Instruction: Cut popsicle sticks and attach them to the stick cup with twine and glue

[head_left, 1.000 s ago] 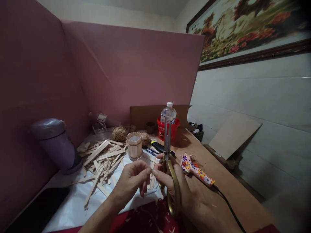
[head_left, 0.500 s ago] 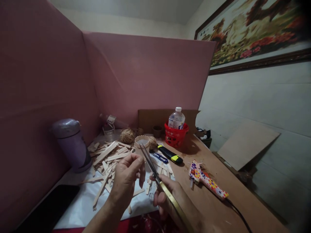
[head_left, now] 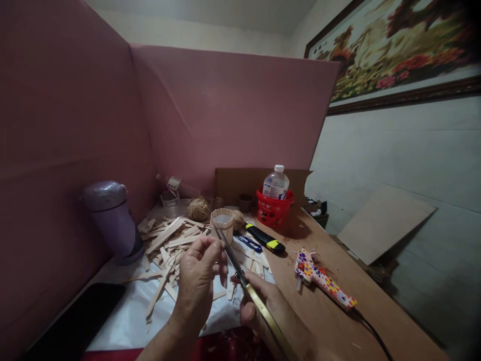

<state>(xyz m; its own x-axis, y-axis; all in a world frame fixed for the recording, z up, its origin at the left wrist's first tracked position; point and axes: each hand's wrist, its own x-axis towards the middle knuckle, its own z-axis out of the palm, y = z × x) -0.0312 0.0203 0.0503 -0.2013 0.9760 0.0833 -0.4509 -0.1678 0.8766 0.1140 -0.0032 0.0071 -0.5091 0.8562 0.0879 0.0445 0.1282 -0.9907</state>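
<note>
Scissors (head_left: 251,292), one pair, gripped by right hand (head_left: 278,304), left hand (head_left: 196,276) pinched, contents unclear, one cup (head_left: 228,232)

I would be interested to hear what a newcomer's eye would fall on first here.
Probably the scissors in the right hand, blades slanting up beside the left hand. Next might come the red bucket farther back, with a plastic bottle upright in it, and the flower-patterned glue gun lying to the right.

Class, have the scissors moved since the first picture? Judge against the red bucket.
Yes: the scissors have swung left and down, no longer overlapping the red bucket.
</note>
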